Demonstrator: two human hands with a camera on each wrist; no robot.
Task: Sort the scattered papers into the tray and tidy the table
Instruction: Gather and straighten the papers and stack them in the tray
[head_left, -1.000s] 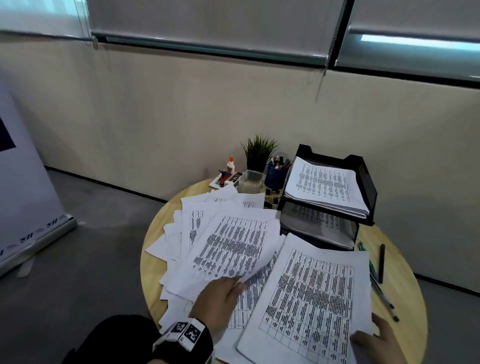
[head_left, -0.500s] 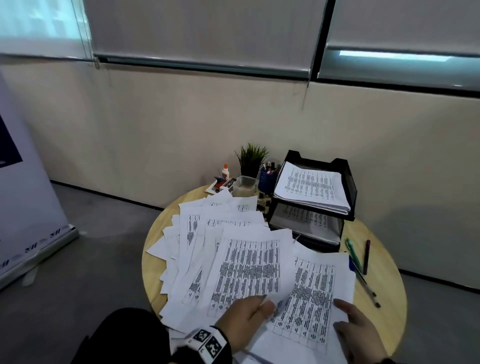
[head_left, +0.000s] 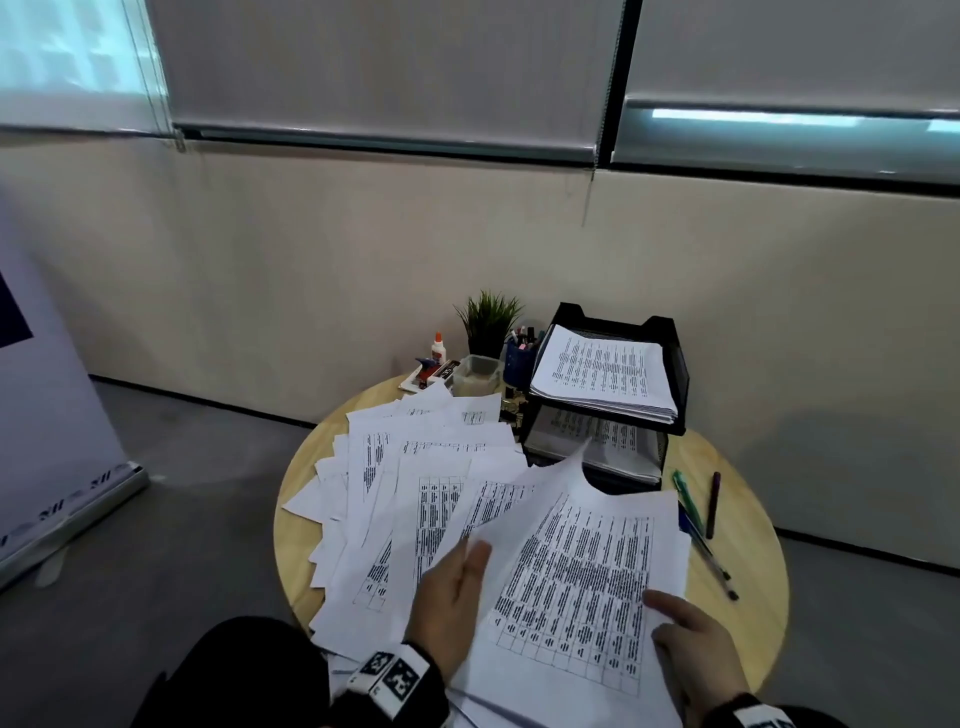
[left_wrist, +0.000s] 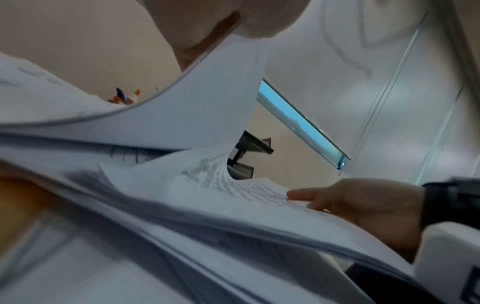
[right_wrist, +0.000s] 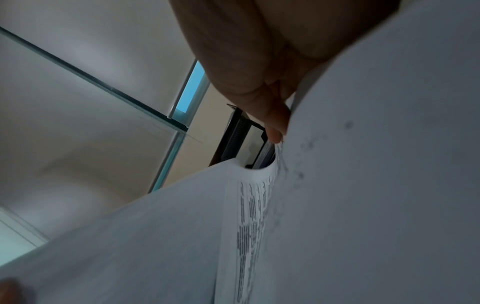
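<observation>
Right wrist: paper (right_wrist: 363, 185) hiding table.

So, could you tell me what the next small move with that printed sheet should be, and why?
Probably lift the printed sheet clear and carry it to the black tray: the left hand and right hand hold its edges, its far corner already curls up, and the tray's top tier holds a stack.

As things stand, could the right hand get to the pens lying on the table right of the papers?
Probably yes, once free. The pens lie on bare table just beyond the right hand, nothing between. But that hand is holding the printed sheet, so it must let go first.
</observation>
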